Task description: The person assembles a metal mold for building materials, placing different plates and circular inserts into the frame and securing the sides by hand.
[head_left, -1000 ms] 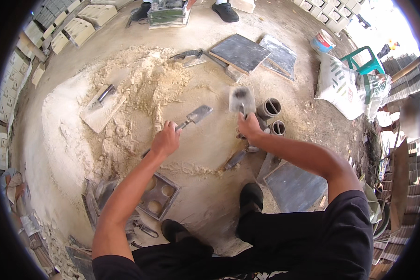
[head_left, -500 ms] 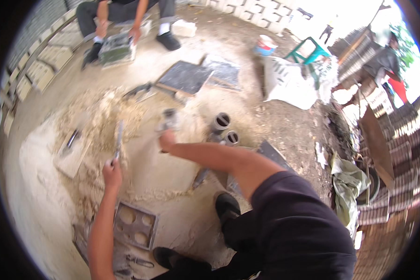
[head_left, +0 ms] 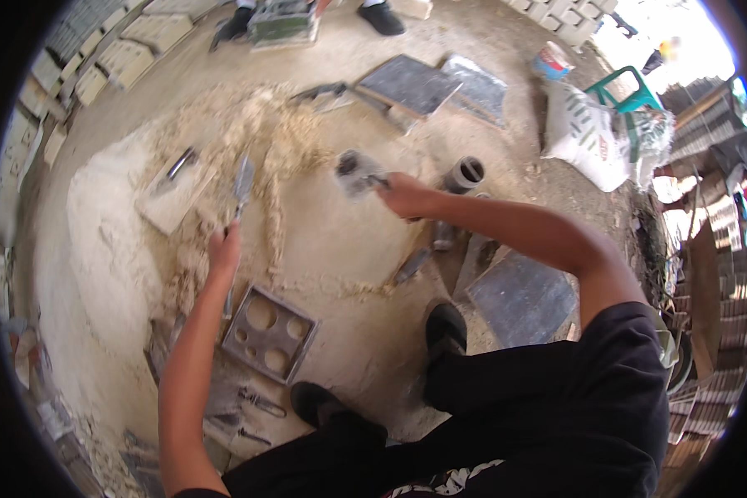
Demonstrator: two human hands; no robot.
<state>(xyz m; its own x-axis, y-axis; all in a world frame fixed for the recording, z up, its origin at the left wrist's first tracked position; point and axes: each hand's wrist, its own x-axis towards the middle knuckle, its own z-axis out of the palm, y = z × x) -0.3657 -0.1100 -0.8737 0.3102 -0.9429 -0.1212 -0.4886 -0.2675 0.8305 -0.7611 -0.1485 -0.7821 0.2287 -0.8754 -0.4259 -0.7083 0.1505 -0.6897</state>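
Observation:
My left hand [head_left: 223, 248] is closed round the handle of a trowel [head_left: 243, 178], its narrow blade pointing away from me over the heaped sandy powder [head_left: 212, 133]. My right hand [head_left: 406, 197] grips a grey, cup-like container with a handle [head_left: 359, 175], smeared by motion. It is held over a smooth pale patch [head_left: 328, 236] of ground edged by low ridges of powder. To the right of it stands a round grey tube [head_left: 466, 174]. A flat float with a black handle [head_left: 174, 192] lies on the powder left of the trowel.
A square frame with round holes [head_left: 271, 334] lies near my feet. Dark slabs [head_left: 411, 83] and another slab [head_left: 523, 297] lie around. White sacks [head_left: 583, 137] and a green stool [head_left: 631, 90] stand at the right. Beyond, a person handles a green block mould [head_left: 284, 22].
The view has shifted, so the scene sits farther right and higher. My right hand has moved right, with the container now pointing left. My left hand and trowel have shifted left over the powder.

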